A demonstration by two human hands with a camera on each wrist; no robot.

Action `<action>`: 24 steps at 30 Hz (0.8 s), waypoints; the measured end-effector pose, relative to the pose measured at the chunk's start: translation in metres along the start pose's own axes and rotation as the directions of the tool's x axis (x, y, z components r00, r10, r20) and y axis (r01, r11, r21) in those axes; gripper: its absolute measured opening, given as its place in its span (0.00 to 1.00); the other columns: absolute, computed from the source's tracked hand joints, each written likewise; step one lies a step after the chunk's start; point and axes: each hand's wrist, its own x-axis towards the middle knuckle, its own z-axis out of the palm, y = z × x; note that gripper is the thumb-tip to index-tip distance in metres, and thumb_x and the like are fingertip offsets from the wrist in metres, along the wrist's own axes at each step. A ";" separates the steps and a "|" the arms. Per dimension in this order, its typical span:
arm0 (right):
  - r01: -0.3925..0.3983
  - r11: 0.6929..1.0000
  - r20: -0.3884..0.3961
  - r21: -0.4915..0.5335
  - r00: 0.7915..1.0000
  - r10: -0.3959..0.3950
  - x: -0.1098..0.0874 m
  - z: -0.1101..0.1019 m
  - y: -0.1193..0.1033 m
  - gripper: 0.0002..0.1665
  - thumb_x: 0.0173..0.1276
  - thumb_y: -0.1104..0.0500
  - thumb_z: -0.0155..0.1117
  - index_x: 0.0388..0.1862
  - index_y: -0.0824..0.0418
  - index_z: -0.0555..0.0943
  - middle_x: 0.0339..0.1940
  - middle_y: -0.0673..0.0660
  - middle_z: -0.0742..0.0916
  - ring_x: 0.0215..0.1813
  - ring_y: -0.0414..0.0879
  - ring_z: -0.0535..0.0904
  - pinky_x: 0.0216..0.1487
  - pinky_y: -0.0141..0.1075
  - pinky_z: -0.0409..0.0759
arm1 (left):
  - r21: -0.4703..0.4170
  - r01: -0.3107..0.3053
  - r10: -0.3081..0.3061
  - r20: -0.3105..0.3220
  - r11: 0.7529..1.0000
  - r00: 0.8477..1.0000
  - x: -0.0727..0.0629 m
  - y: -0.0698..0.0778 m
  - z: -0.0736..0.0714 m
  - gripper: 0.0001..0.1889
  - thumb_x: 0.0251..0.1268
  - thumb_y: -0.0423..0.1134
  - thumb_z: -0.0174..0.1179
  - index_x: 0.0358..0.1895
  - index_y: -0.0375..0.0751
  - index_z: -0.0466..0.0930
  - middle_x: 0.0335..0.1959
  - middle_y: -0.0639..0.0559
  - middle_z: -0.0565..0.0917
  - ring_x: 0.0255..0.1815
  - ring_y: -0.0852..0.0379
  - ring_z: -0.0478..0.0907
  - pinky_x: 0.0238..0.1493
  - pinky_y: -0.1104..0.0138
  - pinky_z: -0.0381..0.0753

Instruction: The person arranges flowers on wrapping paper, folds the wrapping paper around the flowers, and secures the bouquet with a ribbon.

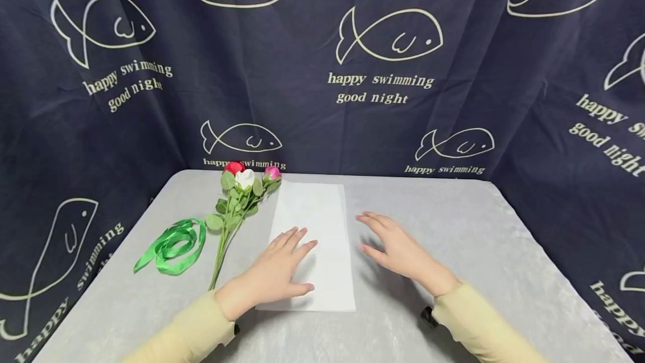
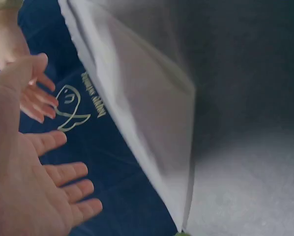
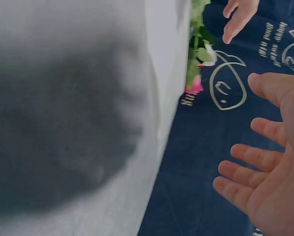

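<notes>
A white sheet of paper [image 1: 327, 240], which looks folded or layered, lies lengthwise in the middle of the table. Over its left part hovers my left hand [image 1: 282, 268], fingers spread and holding nothing. My right hand [image 1: 403, 248] is in the air just right of the paper, its fingers loosely extended and nothing in them. Left of the paper rests a bunch of artificial roses [image 1: 237, 206] in red, white and pink, with long green stems partly behind my left wrist. In the left wrist view, the paper [image 2: 142, 93] stretches beyond my spread fingers [image 2: 71, 172].
A loosely coiled green ribbon [image 1: 176, 245] sits at the left side of the table. The table [image 1: 453, 223] has a grey cloth-like top. Dark blue curtains [image 1: 302, 71] with fish drawings and lettering hang behind it and at both sides.
</notes>
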 end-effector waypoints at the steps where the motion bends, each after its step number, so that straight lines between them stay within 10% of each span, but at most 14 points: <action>1: 0.018 1.000 0.004 0.006 1.000 -0.018 0.002 0.003 0.002 0.34 0.63 0.51 0.65 0.66 0.59 0.69 0.65 0.61 0.74 0.66 0.57 0.69 0.64 0.52 0.68 | 0.003 -0.022 0.022 0.018 1.000 1.000 0.001 0.000 0.002 0.45 0.54 0.67 0.57 0.72 0.49 0.57 0.74 0.42 0.56 0.74 0.42 0.50 0.72 0.49 0.52; 7: 0.113 0.993 0.043 0.043 0.992 -0.115 0.009 0.014 0.012 0.32 0.62 0.53 0.66 0.63 0.60 0.72 0.63 0.61 0.76 0.65 0.55 0.70 0.64 0.51 0.69 | 0.019 -0.151 0.149 0.080 0.988 0.986 0.005 0.004 0.012 0.45 0.52 0.69 0.57 0.70 0.48 0.60 0.72 0.43 0.60 0.73 0.43 0.55 0.71 0.51 0.55; 24: 0.206 0.975 0.126 0.084 0.968 -0.216 0.011 0.026 0.021 0.29 0.61 0.55 0.67 0.60 0.60 0.74 0.62 0.61 0.77 0.64 0.53 0.71 0.63 0.48 0.70 | 0.033 -0.268 0.256 0.201 0.963 0.946 0.011 0.018 0.020 0.38 0.54 0.65 0.60 0.66 0.50 0.66 0.68 0.46 0.66 0.70 0.45 0.60 0.61 0.46 0.68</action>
